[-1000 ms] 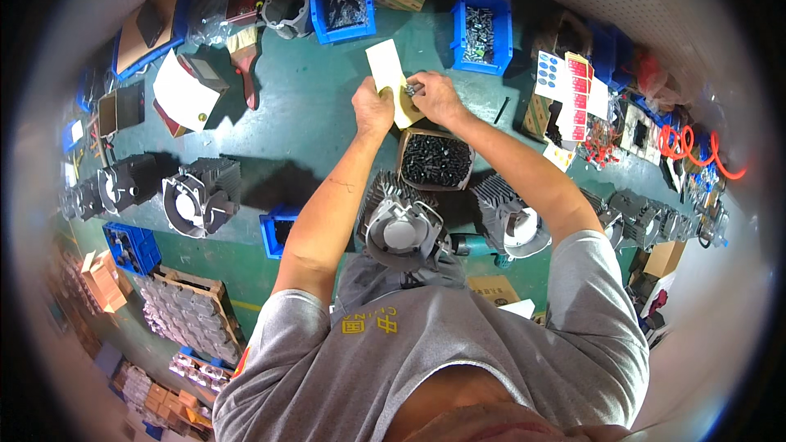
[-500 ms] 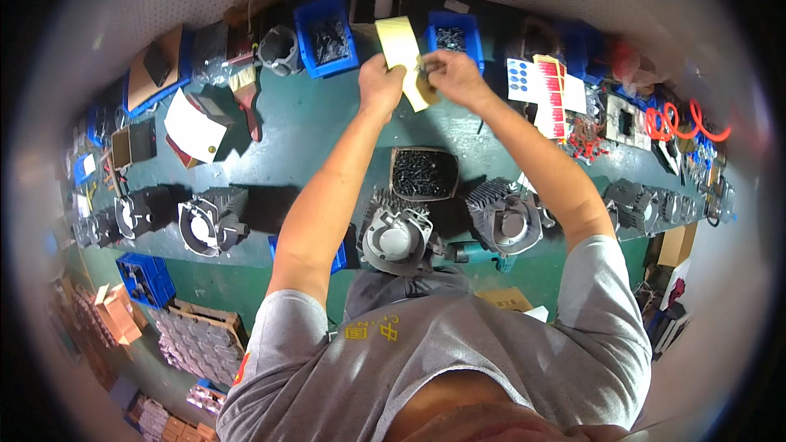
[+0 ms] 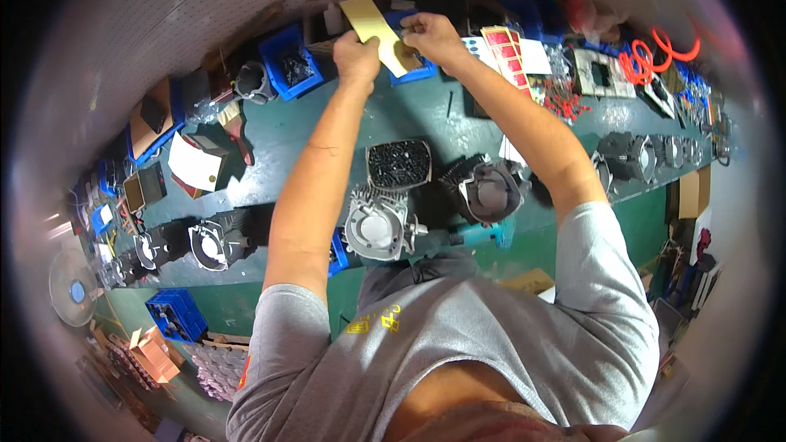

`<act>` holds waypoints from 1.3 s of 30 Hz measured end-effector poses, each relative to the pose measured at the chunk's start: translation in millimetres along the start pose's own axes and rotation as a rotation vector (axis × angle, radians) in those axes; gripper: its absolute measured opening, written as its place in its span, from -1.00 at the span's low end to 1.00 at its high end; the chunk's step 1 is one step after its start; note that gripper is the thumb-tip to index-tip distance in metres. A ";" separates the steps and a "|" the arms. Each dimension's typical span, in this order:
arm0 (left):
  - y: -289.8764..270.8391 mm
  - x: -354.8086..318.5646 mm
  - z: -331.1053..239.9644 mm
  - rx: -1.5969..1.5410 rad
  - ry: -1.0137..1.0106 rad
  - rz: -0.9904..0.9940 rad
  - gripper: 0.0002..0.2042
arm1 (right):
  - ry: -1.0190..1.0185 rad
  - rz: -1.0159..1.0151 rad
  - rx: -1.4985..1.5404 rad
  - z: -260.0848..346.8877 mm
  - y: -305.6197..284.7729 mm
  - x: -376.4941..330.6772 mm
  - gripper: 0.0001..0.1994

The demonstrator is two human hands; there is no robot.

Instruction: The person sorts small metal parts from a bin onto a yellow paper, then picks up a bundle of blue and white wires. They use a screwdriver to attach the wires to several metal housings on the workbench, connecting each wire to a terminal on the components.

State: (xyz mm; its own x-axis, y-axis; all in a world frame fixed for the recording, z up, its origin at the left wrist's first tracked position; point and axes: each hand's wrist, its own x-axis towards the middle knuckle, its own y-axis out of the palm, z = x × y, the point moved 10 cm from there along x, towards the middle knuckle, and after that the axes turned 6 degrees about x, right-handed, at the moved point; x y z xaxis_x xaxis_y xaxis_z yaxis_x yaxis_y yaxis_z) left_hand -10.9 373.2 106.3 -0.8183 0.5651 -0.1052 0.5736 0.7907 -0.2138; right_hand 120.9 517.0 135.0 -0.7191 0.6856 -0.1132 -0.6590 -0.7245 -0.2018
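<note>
My left hand [image 3: 358, 60] is closed on a long yellow paper strip [image 3: 366, 18], thumb on its face, held up over the far side of the bench. To the strip's right, my right hand [image 3: 435, 38] has its thumb and fingers drawn together beside the strip's lower part. Whatever is between those fingertips is too small to make out. Behind the hands a blue bin [image 3: 419, 72] is partly covered by the strip. Nearer me, a box of black screws [image 3: 399, 165] sits behind a grey finned metal casting [image 3: 378, 227]; a second casting [image 3: 491, 194] stands to its right.
Another blue bin [image 3: 291, 64] of small metal parts stands left of my hands, with a brush [image 3: 236, 131] farther left. Red label sheets [image 3: 508, 56] lie under my right forearm's far side. A teal power tool [image 3: 489, 233] rests at the near edge. Orange coiled hose [image 3: 655, 57] is far right.
The whole view has shifted and tilted. My right hand's fingertips have drawn a little up and away from the yellow strip, while my left hand keeps hold of it.
</note>
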 end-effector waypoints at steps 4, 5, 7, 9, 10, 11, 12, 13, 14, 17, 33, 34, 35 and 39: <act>-9.3 -30.9 -4.7 -0.293 -0.302 0.156 -0.78 | 0.008 0.047 0.199 28.7 1.4 -25.5 -0.67; -8.3 -37.4 -1.4 -0.360 -0.324 0.173 -0.77 | -0.002 0.020 0.253 35.3 -7.2 -31.2 -0.67; -16.5 -49.5 -12.2 -0.491 -0.356 0.190 -0.74 | -0.054 -0.037 0.184 54.2 -27.2 -48.3 -0.65; -32.6 -58.3 -9.6 -0.525 -0.367 0.174 -0.70 | -0.052 -0.046 0.144 65.0 -47.8 -66.1 -0.65; -43.1 -58.5 -2.3 -0.539 -0.375 0.142 -0.69 | -0.026 -0.040 0.215 63.2 -55.8 -77.8 -0.64; -52.4 -59.2 5.4 -0.554 -0.386 0.112 -0.69 | 0.003 -0.035 0.284 60.8 -65.1 -90.8 -0.64; -59.0 -64.0 15.7 -0.562 -0.425 0.088 -0.71 | 0.036 -0.028 0.224 58.0 -77.0 -102.8 -0.61; -68.8 -65.4 30.0 -0.544 -0.440 0.064 -0.71 | 0.041 -0.040 0.265 54.4 -85.7 -119.0 -0.58; -79.2 -67.2 48.7 -0.527 -0.456 0.041 -0.71 | 0.093 -0.058 0.298 48.6 -93.2 -134.4 -0.58; -109.7 -77.2 103.1 -0.370 -0.477 -0.028 -0.69 | 0.166 -0.114 0.387 39.8 -108.3 -181.0 -0.67; -114.0 -37.7 95.9 -0.344 -0.290 -0.014 -0.76 | 0.278 -0.343 0.508 -20.1 -126.7 -284.7 -0.76; -117.9 -33.3 110.9 -0.270 -0.228 0.011 -0.77 | 0.266 -0.363 0.528 -16.6 -127.9 -283.2 -0.77; -121.5 -34.1 128.2 -0.195 -0.167 0.035 -0.79 | 0.247 -0.365 0.535 -13.3 -127.7 -281.3 -0.77; -50.8 -91.2 132.4 0.550 0.149 0.558 -0.86 | 0.204 -0.462 0.532 -14.9 -145.0 -294.0 -0.78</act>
State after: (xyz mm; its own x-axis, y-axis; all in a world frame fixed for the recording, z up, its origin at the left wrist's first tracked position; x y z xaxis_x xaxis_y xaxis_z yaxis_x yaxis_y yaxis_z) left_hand 29.6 250.3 -1.8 -0.3799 0.8995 -0.2156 0.7645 0.1741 -0.6206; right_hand 431.2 421.5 183.0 -0.3208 0.8912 -0.3206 -0.9403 -0.2590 0.2209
